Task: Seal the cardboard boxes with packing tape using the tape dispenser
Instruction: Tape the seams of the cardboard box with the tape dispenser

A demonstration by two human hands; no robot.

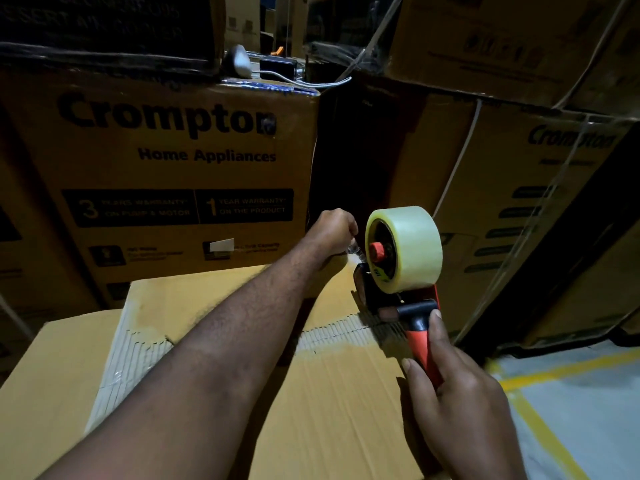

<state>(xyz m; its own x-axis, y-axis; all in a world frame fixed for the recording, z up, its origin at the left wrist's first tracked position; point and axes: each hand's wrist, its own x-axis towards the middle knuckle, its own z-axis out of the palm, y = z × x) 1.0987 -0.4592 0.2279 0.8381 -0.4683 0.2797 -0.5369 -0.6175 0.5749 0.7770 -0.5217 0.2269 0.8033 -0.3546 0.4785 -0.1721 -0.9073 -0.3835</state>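
The left hand [330, 233] reaches to the far edge of the box top. Its fingers are curled over and pinch the crinkled loose end of clear tape [355, 251] at that edge. The right hand [453, 403] is wrapped round the red handle of the black-and-red plastic tape dispenser [408, 306]. The hands are apart, with the dispenser's head between them.

The dispenser carries a fat roll of pale yellowish tape [412, 247] on a red hub. Its black front sits on the plain brown cardboard box [329, 393] near the far right corner, at the right end of a ribbed strip of exposed corrugation [332, 332] that crosses the top.

The pinched end looks short and already creased, so it may slip free or fold onto itself as the dispenser draws away. A pull off line would likely lay the strip crooked.

The left forearm covers the middle of the box top, so I cannot tell whether the flaps meet there. The left fingertips are hidden behind the hand, the cutting blade cannot be made out, and the box's near edge is cut off. Behind stands a printed brown appliance carton [173, 161], with dim, blurred strapped cartons [519, 202] to the right.
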